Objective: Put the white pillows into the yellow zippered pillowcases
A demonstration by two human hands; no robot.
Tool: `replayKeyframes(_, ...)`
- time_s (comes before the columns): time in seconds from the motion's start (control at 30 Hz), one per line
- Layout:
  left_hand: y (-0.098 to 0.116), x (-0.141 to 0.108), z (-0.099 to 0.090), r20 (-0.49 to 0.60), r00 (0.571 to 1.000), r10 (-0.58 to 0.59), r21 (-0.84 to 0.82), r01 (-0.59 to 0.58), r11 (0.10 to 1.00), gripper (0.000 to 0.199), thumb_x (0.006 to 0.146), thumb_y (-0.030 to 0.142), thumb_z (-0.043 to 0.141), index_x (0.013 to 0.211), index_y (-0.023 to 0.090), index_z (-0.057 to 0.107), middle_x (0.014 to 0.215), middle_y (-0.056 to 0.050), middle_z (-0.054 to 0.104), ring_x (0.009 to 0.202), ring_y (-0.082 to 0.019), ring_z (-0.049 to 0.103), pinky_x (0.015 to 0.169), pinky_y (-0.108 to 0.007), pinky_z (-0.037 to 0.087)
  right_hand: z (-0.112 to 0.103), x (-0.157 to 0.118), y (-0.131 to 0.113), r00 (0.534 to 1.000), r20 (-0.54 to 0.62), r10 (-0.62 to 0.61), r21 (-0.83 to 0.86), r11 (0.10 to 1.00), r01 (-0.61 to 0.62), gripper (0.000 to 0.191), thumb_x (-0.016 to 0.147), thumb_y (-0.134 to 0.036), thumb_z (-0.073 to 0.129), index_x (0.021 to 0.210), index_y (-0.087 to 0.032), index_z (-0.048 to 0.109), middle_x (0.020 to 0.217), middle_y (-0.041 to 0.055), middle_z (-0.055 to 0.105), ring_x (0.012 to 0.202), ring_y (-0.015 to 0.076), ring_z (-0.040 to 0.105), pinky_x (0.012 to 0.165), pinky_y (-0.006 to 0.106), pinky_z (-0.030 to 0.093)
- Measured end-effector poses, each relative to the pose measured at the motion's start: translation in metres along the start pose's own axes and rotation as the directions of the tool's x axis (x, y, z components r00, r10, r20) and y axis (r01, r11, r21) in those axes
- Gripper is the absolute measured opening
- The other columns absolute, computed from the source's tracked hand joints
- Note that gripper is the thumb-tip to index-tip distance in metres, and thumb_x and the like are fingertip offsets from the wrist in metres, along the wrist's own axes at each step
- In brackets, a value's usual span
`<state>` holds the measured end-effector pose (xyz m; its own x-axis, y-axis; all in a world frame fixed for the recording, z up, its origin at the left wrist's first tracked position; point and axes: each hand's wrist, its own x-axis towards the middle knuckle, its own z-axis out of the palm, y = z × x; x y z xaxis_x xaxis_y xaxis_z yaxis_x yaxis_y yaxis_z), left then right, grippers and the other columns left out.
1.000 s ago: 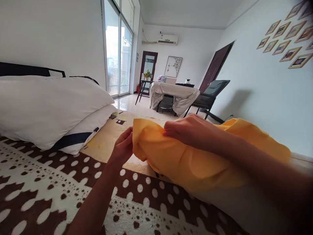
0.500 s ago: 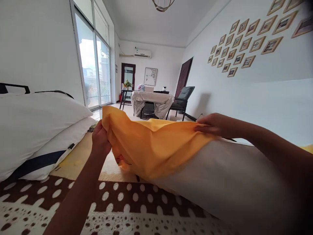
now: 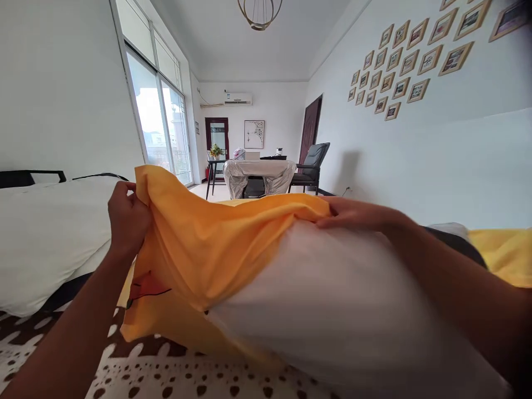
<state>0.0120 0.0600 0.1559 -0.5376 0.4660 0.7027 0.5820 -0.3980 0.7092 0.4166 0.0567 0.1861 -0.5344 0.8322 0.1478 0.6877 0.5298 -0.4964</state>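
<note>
An orange-yellow pillowcase (image 3: pixel 199 238) is stretched between my hands, partly over a white pillow (image 3: pixel 332 293). My left hand (image 3: pixel 131 216) is closed on the pillowcase's upper left corner and holds it up. At the upper right, my right hand (image 3: pixel 353 213) pinches the pillowcase's edge, where the bare pillow begins. Some of its fingers are hidden behind the cloth. A red printed patch with a black line shows on the lower left of the case. The pillow's near end is blurred and reaches the bottom right of the view.
White pillows (image 3: pixel 45 238) with dark trim lie at the left. Beneath is a brown and white dotted blanket (image 3: pixel 174 377). Yellow cloth (image 3: pixel 502 255) lies at the right. Farther off stand a covered table (image 3: pixel 260 166) and a black chair (image 3: pixel 311 166).
Both hands have shifted left in the view, the left one also upward. The pillowcase is spread wider with its red print showing more, and more of the white pillow is in view.
</note>
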Motion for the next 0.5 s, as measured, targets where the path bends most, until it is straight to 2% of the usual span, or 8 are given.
replayKeyframes(0.1, -0.004, -0.009, 0.003, 0.004, 1.0, -0.003, -0.054, 0.004, 0.999, 0.015, 0.075, 0.005, 0.052, 0.081, 0.018, 0.046, 0.054, 0.007, 0.044, 0.049, -0.008, 0.04, 0.043, -0.018, 0.029, 0.039, 0.032, 0.024, 0.992, -0.041, 0.119, -0.26, 0.958, -0.125, 0.031, 0.073, -0.041, 0.059, 0.094, -0.019, 0.063, 0.092, 0.0059, 0.067, 0.085, 0.0238, 0.061, 0.068, 0.029, 0.042)
replayKeyframes(0.17, 0.003, -0.011, 0.003, 0.003, 1.0, -0.016, -0.062, 0.016, 0.998, 0.016, 0.075, 0.003, 0.05, 0.081, 0.018, 0.047, 0.054, 0.007, 0.044, 0.049, -0.008, 0.041, 0.042, -0.018, 0.029, 0.055, 0.047, 0.033, 0.97, -0.176, 0.166, -0.418, 0.88, -0.226, 0.023, 0.076, -0.035, 0.052, 0.083, -0.017, 0.063, 0.079, 0.0074, 0.066, 0.076, 0.0241, 0.061, 0.067, 0.03, 0.039)
replayKeyframes(0.2, 0.009, -0.011, 0.002, -0.01, 0.999, -0.033, -0.054, 0.032, 0.998, 0.016, 0.074, 0.003, 0.049, 0.08, 0.018, 0.048, 0.053, 0.007, 0.044, 0.048, -0.008, 0.04, 0.041, -0.017, 0.029, 0.061, 0.052, 0.034, 0.963, -0.237, 0.13, -0.461, 0.857, -0.229, 0.023, 0.076, -0.033, 0.049, 0.084, -0.017, 0.063, 0.075, 0.0075, 0.065, 0.073, 0.024, 0.06, 0.067, 0.031, 0.038)
replayKeyframes(0.27, 0.023, -0.013, 0.0, -0.06, 0.996, -0.072, -0.057, 0.069, 0.996, 0.013, 0.074, 0.006, 0.05, 0.079, 0.018, 0.049, 0.051, 0.008, 0.041, 0.046, -0.008, 0.038, 0.04, -0.017, 0.028, 0.073, 0.055, 0.03, 0.942, -0.332, -0.056, -0.486, 0.866, -0.12, 0.033, 0.076, -0.029, 0.047, 0.102, -0.015, 0.06, 0.079, 0.0078, 0.066, 0.074, 0.0242, 0.06, 0.07, 0.033, 0.038)
replayKeyframes(0.33, 0.036, -0.018, -0.001, -0.111, 0.99, -0.087, -0.085, 0.078, 0.993, 0.011, 0.075, 0.009, 0.052, 0.077, 0.018, 0.047, 0.049, 0.008, 0.039, 0.044, -0.008, 0.035, 0.039, -0.017, 0.025, 0.089, 0.056, 0.02, 0.857, -0.418, -0.302, -0.489, 0.869, 0.068, 0.052, 0.074, -0.029, 0.05, 0.123, -0.014, 0.048, 0.094, 0.0098, 0.067, 0.084, 0.0252, 0.059, 0.076, 0.034, 0.038)
replayKeyframes(0.4, 0.045, -0.026, -0.003, -0.155, 0.987, -0.05, -0.13, 0.029, 0.991, 0.011, 0.075, 0.012, 0.054, 0.076, 0.019, 0.044, 0.049, 0.009, 0.037, 0.044, -0.007, 0.033, 0.039, -0.016, 0.024, 0.106, 0.057, 0.008, 0.716, -0.506, -0.48, -0.526, 0.83, 0.185, 0.056, 0.075, -0.029, 0.051, 0.128, -0.014, 0.044, 0.099, 0.011, 0.065, 0.088, 0.0252, 0.057, 0.08, 0.036, 0.037)
replayKeyframes(0.43, 0.049, -0.029, -0.003, -0.182, 0.983, -0.01, -0.155, -0.018, 0.988, 0.013, 0.075, 0.014, 0.055, 0.076, 0.019, 0.043, 0.05, 0.008, 0.037, 0.046, -0.007, 0.033, 0.041, -0.016, 0.024, 0.113, 0.059, 0.003, 0.659, -0.542, -0.522, -0.553, 0.812, 0.187, 0.049, 0.077, -0.028, 0.049, 0.124, -0.015, 0.048, 0.096, 0.0105, 0.065, 0.086, 0.0244, 0.056, 0.081, 0.037, 0.036)
replayKeyframes(0.5, 0.053, -0.035, -0.007, -0.254, 0.964, 0.081, -0.203, -0.135, 0.97, 0.016, 0.074, 0.019, 0.059, 0.077, 0.019, 0.043, 0.056, 0.007, 0.04, 0.05, -0.007, 0.035, 0.043, -0.016, 0.026, 0.119, 0.065, -0.004, 0.614, -0.594, -0.519, -0.59, 0.8, 0.106, 0.035, 0.085, -0.025, 0.041, 0.117, -0.019, 0.054, 0.09, 0.0088, 0.065, 0.083, 0.0229, 0.056, 0.084, 0.038, 0.035)
